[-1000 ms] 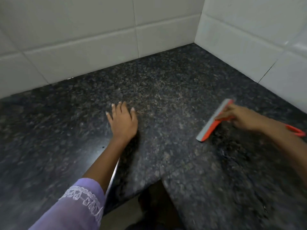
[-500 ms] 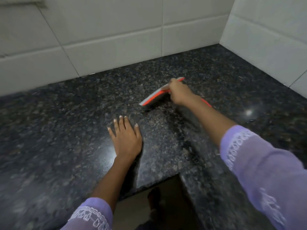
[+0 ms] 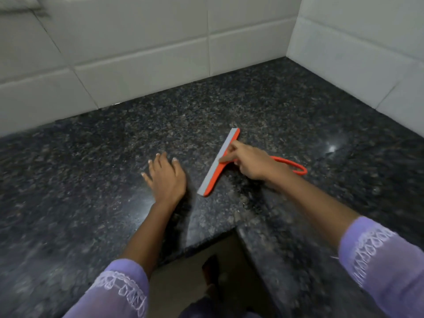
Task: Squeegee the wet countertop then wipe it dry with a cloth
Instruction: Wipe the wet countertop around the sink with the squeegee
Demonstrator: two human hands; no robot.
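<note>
One orange squeegee (image 3: 219, 162) with a grey blade and loop handle lies slantwise on the speckled counter (image 3: 298, 115). Right hand (image 3: 254, 162) grips it; left hand (image 3: 166, 177) rests flat, fingers spread, just beside.

White wall tiles, back wall (image 3: 142, 65): large glazed rectangles with pale grout lines, spanning 9 to 12 o'clock.
White wall tiles, side wall (image 3: 358, 56): same finish, at 1 to 2 o'clock, meeting the back wall in an inside corner near 1 o'clock.
Lilac sleeves with white embroidered cuffs: one (image 3: 119, 292) at 7 o'clock, one (image 3: 387, 271) at 4 o'clock.
Floor (image 3: 183, 288): tan strip at 6 o'clock, blurred.
</note>
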